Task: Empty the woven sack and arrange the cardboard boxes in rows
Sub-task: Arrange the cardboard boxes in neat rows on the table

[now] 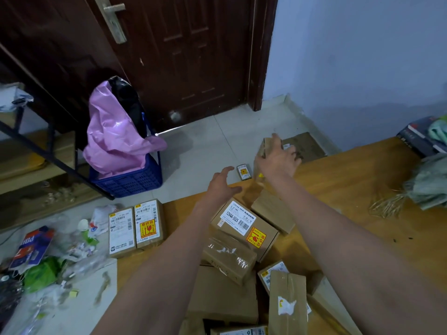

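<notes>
My right hand (280,163) grips a brown cardboard box (266,147), blurred, above the far edge of the wooden surface (343,180). To its left, my left hand (222,183) hovers with fingers spread and holds nothing. Below my arms lies a loose pile of cardboard boxes; the largest (244,226) carries a white label and a yellow-red sticker. Two labelled boxes (135,229) lie side by side at the left. One small box (243,172) sits alone on the floor tiles. The greenish woven sack (429,189) lies crumpled at the right with frayed strands.
A blue crate (128,180) holding pink and black bags stands by the dark door (183,56). Litter and plastic wrappers (48,257) cover the floor at the left. A flat cardboard sheet (307,146) lies by the wall. Books (420,136) sit at the far right.
</notes>
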`<state>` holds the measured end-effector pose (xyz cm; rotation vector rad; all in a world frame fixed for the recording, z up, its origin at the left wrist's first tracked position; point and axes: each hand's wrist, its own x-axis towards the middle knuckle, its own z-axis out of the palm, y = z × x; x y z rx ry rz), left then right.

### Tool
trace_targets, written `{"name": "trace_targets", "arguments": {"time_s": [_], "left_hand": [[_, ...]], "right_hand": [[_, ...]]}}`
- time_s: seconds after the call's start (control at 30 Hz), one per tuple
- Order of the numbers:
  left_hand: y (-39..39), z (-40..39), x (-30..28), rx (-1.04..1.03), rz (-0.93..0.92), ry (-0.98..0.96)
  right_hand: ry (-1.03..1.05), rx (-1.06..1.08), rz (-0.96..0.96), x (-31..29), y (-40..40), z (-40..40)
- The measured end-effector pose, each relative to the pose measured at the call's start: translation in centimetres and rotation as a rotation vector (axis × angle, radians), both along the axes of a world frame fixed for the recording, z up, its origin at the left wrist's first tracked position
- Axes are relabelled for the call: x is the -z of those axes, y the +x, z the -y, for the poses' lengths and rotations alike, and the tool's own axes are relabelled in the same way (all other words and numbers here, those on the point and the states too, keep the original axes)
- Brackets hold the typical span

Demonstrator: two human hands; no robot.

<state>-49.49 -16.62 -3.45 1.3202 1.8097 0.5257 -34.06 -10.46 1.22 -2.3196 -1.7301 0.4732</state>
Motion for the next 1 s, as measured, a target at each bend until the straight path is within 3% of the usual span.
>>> {"name": "trace_targets", "arguments": {"time_s": [0.2, 0.3, 0.37, 0.57, 0.7, 0.87, 1.0], "left_hand": [[-0.9, 1.2, -1.9, 0.047, -0.076, 0.060], [-2.2, 2.8, -2.4, -0.014, -0.189, 0.071], [-3.6, 3.8, -2.5, -0.039, -0.167, 0.070], [-8.6, 6.1, -2.9, -0.300, 0.289, -0.129], [-11.0, 7.6, -2.8, -0.390, 0.553, -0.229], [-12.4, 9.0, -2.6, -0.484, 0.742, -0.214], [-13.3, 9.5, -2.4, -0.538, 0.907, -0.161]], "right_hand": [[-0.067, -0.059, -0.282, -2.8, -5.2, 2.7], [-0.279, -0.100, -0.409, -3.5, -7.5, 3.6], [-0.411, -0.102, -0.518, -3.8, -8.7, 4.0], [-0.499, -0.100, -0.761, -2.1, -9.7, 5.4], [-0.616, -0.174, -0.752, 0.0, -9.4, 7.3], [-0.894, -0.224, -0.853, 1.5, -9.4, 8.8], [-0.929, -0.227, -0.985, 2.1, -9.8, 9.1]]}}
